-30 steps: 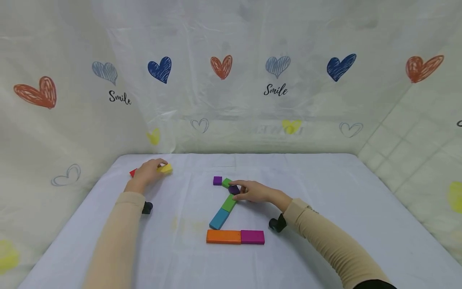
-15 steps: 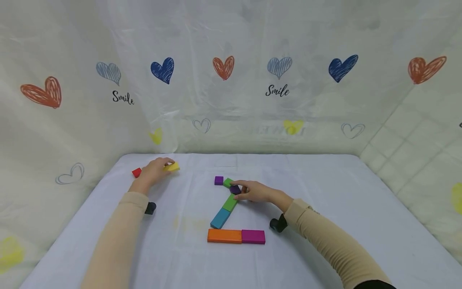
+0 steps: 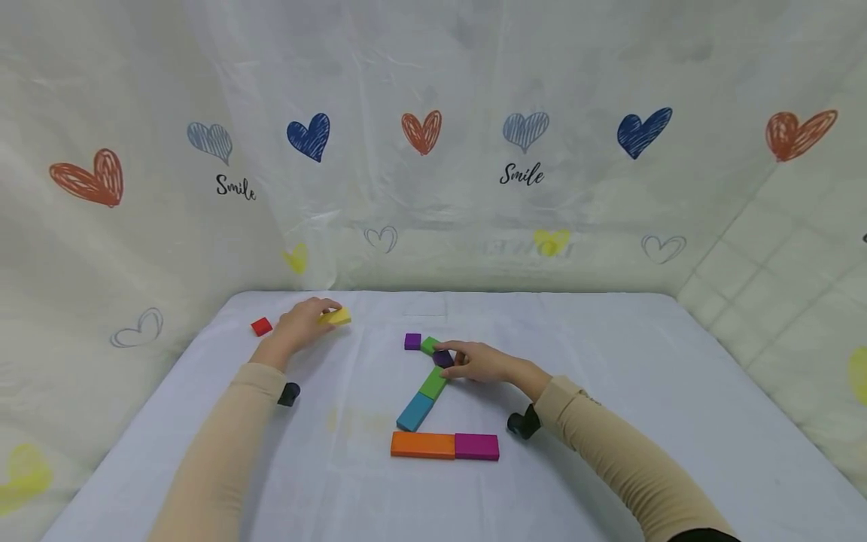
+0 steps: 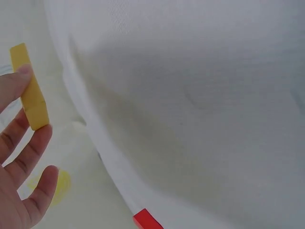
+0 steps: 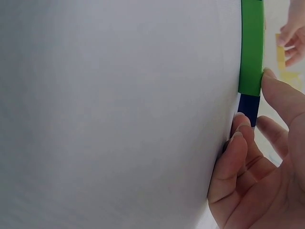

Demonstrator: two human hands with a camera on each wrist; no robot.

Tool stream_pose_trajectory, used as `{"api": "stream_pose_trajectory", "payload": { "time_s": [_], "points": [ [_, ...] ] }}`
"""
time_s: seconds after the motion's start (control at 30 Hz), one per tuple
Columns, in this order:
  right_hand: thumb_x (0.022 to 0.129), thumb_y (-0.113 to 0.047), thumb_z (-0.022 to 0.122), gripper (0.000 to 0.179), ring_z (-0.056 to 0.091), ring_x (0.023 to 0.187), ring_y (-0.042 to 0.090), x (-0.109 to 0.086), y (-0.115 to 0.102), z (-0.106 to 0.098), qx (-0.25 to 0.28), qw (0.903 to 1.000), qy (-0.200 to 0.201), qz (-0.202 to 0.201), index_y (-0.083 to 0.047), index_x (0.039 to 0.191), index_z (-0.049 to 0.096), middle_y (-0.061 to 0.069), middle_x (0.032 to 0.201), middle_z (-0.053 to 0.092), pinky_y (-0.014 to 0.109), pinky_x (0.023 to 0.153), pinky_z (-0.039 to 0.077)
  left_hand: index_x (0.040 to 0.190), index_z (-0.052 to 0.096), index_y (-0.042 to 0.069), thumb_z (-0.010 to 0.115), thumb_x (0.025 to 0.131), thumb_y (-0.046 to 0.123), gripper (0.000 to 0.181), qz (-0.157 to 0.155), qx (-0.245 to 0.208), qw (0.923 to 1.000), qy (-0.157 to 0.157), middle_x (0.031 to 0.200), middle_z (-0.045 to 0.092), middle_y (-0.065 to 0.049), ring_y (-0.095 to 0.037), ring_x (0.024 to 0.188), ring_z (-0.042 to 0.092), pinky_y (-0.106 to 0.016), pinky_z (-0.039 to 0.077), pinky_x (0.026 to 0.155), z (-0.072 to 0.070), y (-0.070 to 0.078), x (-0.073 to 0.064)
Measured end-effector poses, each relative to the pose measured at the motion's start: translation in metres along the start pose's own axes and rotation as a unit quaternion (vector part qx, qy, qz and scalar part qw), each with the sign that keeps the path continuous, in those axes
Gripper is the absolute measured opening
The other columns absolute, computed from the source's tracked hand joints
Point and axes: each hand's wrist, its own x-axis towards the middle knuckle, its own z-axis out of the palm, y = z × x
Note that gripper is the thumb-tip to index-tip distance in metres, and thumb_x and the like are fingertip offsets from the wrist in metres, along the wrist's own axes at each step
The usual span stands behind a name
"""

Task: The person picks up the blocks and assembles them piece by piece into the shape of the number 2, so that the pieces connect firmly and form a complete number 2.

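Note:
My left hand (image 3: 302, 325) holds a yellow block (image 3: 336, 317) at the back left of the table; in the left wrist view the thumb and fingertips pinch the yellow block (image 4: 32, 93) along its length. My right hand (image 3: 484, 363) is bent round a dark purple block (image 3: 443, 359). Its index finger reaches to a small green block (image 3: 429, 345), and its thumb is at a longer green block (image 3: 433, 383). In the right wrist view the thumb lies against the green block (image 5: 251, 50), with other fingertips by a dark blue-looking face (image 5: 248, 109).
A blue block (image 3: 415, 412) continues the slanting row. An orange block (image 3: 423, 445) and a magenta block (image 3: 477, 446) lie end to end in front. A purple block (image 3: 412, 342) sits at the row's far end, and a red block (image 3: 261, 327) lies at the far left.
My left hand has moved right with the yellow block, leaving the red block fully in sight. My right hand has stayed at the row of blocks.

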Motion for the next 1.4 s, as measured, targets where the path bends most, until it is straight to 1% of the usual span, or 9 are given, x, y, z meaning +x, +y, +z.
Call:
{"api": "stream_pose_trajectory", "payload": {
  "time_s": [0.13, 0.27, 0.43, 0.53, 0.73, 0.87, 1.0, 1.17, 1.4],
  "points": [
    [0.1, -0.029, 0.07, 0.061, 0.054, 0.08, 0.018, -0.001, 0.0, 0.0, 0.001, 1.0, 0.001, 0.002, -0.015, 0.154, 0.046, 0.004, 0.098, 0.058, 0.029, 0.068, 0.045, 0.14, 0.059, 0.008, 0.069, 0.098, 0.013, 0.043, 0.014, -0.007, 0.9999, 0.003, 0.132, 0.06, -0.019, -0.039, 0.125, 0.051, -0.068, 0.04, 0.1, 0.004, 0.005, 0.0],
    [0.1, -0.029, 0.07, 0.061, 0.054, 0.08, 0.018, -0.001, 0.001, 0.0, 0.003, 1.0, 0.003, -0.001, -0.015, 0.154, 0.046, 0.004, 0.098, 0.058, 0.029, 0.068, 0.045, 0.141, 0.059, 0.01, 0.07, 0.098, 0.013, 0.044, 0.013, -0.02, 0.9997, -0.001, 0.132, 0.06, -0.016, -0.037, 0.125, 0.051, -0.067, 0.038, 0.104, 0.009, 0.012, 0.001],
    [0.099, -0.03, 0.069, 0.062, 0.054, 0.082, 0.018, -0.001, 0.002, 0.001, -0.002, 1.0, 0.006, 0.001, -0.015, 0.155, 0.046, 0.004, 0.099, 0.058, 0.029, 0.069, 0.045, 0.14, 0.061, 0.013, 0.072, 0.097, 0.015, 0.045, 0.015, -0.032, 0.9993, -0.011, 0.131, 0.06, -0.013, -0.034, 0.123, 0.052, -0.061, 0.041, 0.106, 0.013, 0.022, 0.003],
    [0.099, -0.031, 0.069, 0.062, 0.054, 0.083, 0.018, -0.001, 0.002, 0.0, -0.004, 1.0, 0.006, 0.002, -0.016, 0.155, 0.046, 0.003, 0.099, 0.058, 0.029, 0.07, 0.045, 0.14, 0.061, 0.013, 0.072, 0.097, 0.015, 0.044, 0.023, -0.03, 0.9992, -0.014, 0.13, 0.061, -0.013, -0.034, 0.122, 0.053, -0.057, 0.043, 0.105, 0.015, 0.028, 0.003],
    [0.099, -0.031, 0.069, 0.062, 0.054, 0.083, 0.018, -0.001, 0.002, 0.0, -0.004, 1.0, 0.005, -0.002, -0.017, 0.155, 0.046, 0.003, 0.099, 0.059, 0.029, 0.07, 0.045, 0.139, 0.063, 0.014, 0.073, 0.096, 0.015, 0.043, 0.035, -0.035, 0.9987, -0.013, 0.129, 0.062, -0.012, -0.033, 0.122, 0.054, -0.056, 0.043, 0.105, 0.018, 0.039, 0.002],
    [0.1, -0.031, 0.069, 0.062, 0.054, 0.083, 0.018, -0.001, 0.002, 0.0, -0.005, 1.0, 0.004, -0.005, -0.015, 0.155, 0.046, 0.004, 0.099, 0.058, 0.029, 0.069, 0.045, 0.139, 0.063, 0.015, 0.072, 0.097, 0.016, 0.043, 0.039, -0.032, 0.9985, -0.022, 0.129, 0.062, -0.012, -0.032, 0.122, 0.054, -0.057, 0.044, 0.104, 0.023, 0.042, 0.002],
    [0.1, -0.031, 0.069, 0.062, 0.053, 0.084, 0.018, 0.0, 0.002, 0.0, -0.008, 0.9999, 0.003, -0.008, -0.014, 0.155, 0.046, 0.003, 0.099, 0.058, 0.029, 0.069, 0.045, 0.138, 0.063, 0.015, 0.071, 0.098, 0.016, 0.041, 0.047, -0.024, 0.9984, -0.022, 0.128, 0.062, -0.011, -0.032, 0.12, 0.056, -0.057, 0.044, 0.103, 0.027, 0.043, 0.002],
    [0.1, -0.031, 0.069, 0.062, 0.053, 0.085, 0.019, 0.001, 0.001, 0.0, -0.008, 0.9999, 0.002, -0.011, -0.014, 0.154, 0.046, 0.004, 0.098, 0.058, 0.03, 0.07, 0.045, 0.137, 0.064, 0.015, 0.072, 0.097, 0.016, 0.041, 0.044, -0.029, 0.9983, -0.025, 0.128, 0.063, -0.011, -0.031, 0.118, 0.056, -0.054, 0.045, 0.104, 0.028, 0.046, 0.001],
    [0.099, -0.032, 0.069, 0.062, 0.053, 0.085, 0.018, 0.002, 0.002, 0.001, -0.006, 1.0, 0.004, -0.002, -0.017, 0.155, 0.046, 0.003, 0.099, 0.058, 0.03, 0.071, 0.044, 0.136, 0.065, 0.014, 0.072, 0.097, 0.014, 0.04, 0.051, -0.036, 0.9973, -0.038, 0.126, 0.063, -0.01, -0.03, 0.115, 0.056, -0.052, 0.045, 0.104, 0.033, 0.051, 0.002]
  ]
}}
